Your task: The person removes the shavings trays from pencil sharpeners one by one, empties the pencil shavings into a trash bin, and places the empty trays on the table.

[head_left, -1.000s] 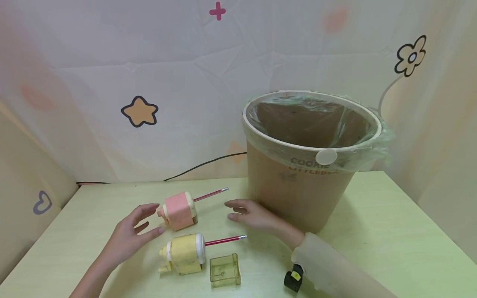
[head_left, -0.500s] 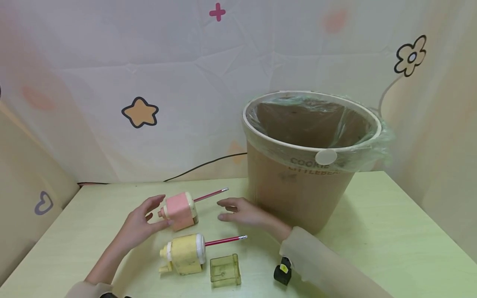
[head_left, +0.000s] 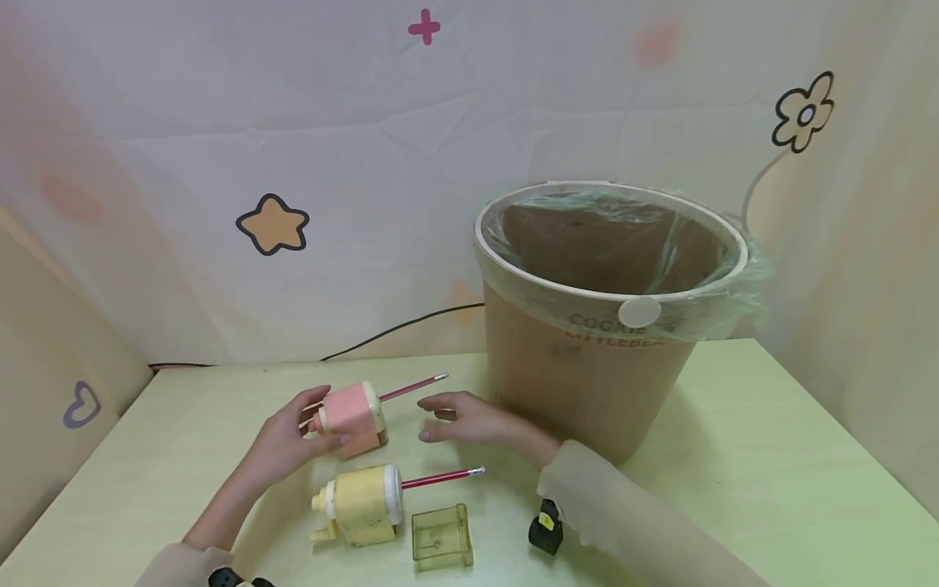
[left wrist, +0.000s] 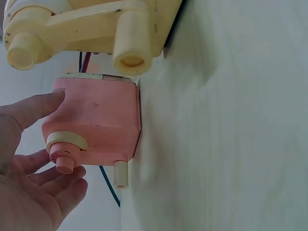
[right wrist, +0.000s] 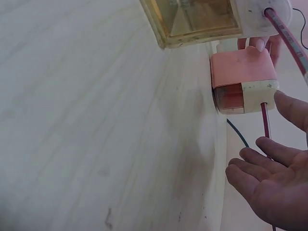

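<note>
A pink pencil sharpener [head_left: 352, 412] with a pencil [head_left: 414, 386] in its front stands on the table. My left hand [head_left: 286, 440] is around its crank end, thumb overlapping the near side and fingers loosely bent beyond the knob in the left wrist view; firm contact cannot be told. To the right of the pencil, my right hand [head_left: 469, 420] hovers with relaxed fingers, holding nothing. Nearer me sits a yellow sharpener [head_left: 361, 505], also holding a pencil [head_left: 443, 478]. Beside it lies a clear yellowish box [head_left: 442, 538].
A large brown bin [head_left: 579, 383] with a clear plastic liner stands at the back right, just behind my right forearm. Behind the pale green table [head_left: 734, 456] hangs a patterned curtain [head_left: 352, 187], with a dark curving line low on it.
My left hand has moved right, so its thumb now overlaps the pink sharpener. My right hand has shifted left toward the pencil. The sharpeners and the box have not visibly moved on the table.
</note>
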{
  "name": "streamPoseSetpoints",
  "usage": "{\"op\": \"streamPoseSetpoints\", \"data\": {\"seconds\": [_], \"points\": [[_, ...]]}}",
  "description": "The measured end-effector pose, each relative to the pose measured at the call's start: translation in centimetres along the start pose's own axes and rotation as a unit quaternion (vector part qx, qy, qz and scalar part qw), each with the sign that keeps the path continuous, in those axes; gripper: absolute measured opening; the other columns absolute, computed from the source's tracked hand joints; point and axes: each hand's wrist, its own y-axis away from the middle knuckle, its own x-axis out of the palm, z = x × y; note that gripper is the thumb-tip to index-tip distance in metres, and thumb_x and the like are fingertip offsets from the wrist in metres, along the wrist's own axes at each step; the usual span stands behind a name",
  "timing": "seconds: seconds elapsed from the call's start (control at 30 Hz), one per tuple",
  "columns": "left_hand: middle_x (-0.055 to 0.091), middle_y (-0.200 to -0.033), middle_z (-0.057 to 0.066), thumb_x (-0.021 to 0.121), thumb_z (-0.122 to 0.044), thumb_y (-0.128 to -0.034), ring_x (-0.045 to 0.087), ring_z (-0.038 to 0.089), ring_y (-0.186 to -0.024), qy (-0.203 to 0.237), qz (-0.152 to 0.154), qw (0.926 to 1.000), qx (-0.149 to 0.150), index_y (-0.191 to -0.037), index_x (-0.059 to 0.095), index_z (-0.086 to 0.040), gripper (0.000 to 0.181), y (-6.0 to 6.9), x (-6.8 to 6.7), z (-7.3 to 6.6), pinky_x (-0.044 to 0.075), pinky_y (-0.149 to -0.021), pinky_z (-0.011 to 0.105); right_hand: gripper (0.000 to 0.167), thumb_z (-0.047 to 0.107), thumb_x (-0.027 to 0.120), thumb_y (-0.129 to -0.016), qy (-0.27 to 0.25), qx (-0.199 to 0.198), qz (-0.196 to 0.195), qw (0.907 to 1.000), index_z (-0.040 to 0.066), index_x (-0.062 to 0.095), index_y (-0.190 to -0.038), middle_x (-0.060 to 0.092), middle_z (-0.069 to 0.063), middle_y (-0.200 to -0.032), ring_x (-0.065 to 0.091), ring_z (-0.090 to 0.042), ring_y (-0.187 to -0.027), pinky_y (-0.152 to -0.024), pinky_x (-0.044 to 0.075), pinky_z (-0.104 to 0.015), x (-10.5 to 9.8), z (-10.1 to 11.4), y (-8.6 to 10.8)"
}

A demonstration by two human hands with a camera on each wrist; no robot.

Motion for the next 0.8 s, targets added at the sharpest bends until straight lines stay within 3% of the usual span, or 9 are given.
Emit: {"op": "streamPoseSetpoints", "data": {"seconds": [0.2,0.4,0.57,0.8], "points": [[0.045,-0.129,0.028,0.075,-0.021,-0.0756,0.052,0.037,-0.107,-0.025,-0.012,0.9996,0.000,-0.133,0.036,0.007,0.074,-0.6,0.2,0.3,0.048,-0.082,0.041,0.055,0.014,0.062,-0.087,-0.001,0.010,0.007,0.9999,-0.005,0.039,-0.133,0.040,-0.018,-0.138,0.036,-0.035,-0.127,-0.100,0.036,-0.041,0.2,-0.1,-0.7],[0.051,-0.124,0.027,0.077,-0.022,-0.0733,0.054,0.039,-0.107,-0.041,-0.034,0.9984,-0.018,-0.128,0.045,0.007,0.069,-0.8,0.3,0.4,0.049,-0.082,0.043,0.057,0.017,0.064,-0.086,0.006,0.019,0.009,0.9998,-0.002,0.040,-0.134,0.040,-0.014,-0.139,0.037,-0.032,-0.127,-0.101,0.036,-0.040,0.4,-0.5,-1.3],[0.056,-0.119,0.024,0.079,-0.024,-0.0700,0.060,0.031,-0.098,-0.049,-0.057,0.9969,-0.024,-0.124,0.050,0.006,0.068,-0.7,0.3,0.0,0.051,-0.074,0.033,0.057,0.016,0.064,-0.086,0.009,0.019,0.009,0.9997,-0.002,0.039,-0.134,0.040,-0.015,-0.139,0.036,-0.033,-0.127,-0.101,0.035,-0.041,0.5,-0.1,-1.5],[0.055,-0.121,0.023,0.080,-0.026,-0.0688,0.058,0.033,-0.105,-0.038,-0.062,0.9970,-0.024,-0.125,0.050,0.004,0.070,-0.7,-0.1,-0.5,0.050,-0.081,0.039,0.058,0.016,0.065,-0.085,0.015,0.020,0.003,0.9997,-0.002,0.040,-0.135,0.040,-0.016,-0.139,0.037,-0.033,-0.127,-0.101,0.035,-0.041,0.4,0.0,-1.9]]}}
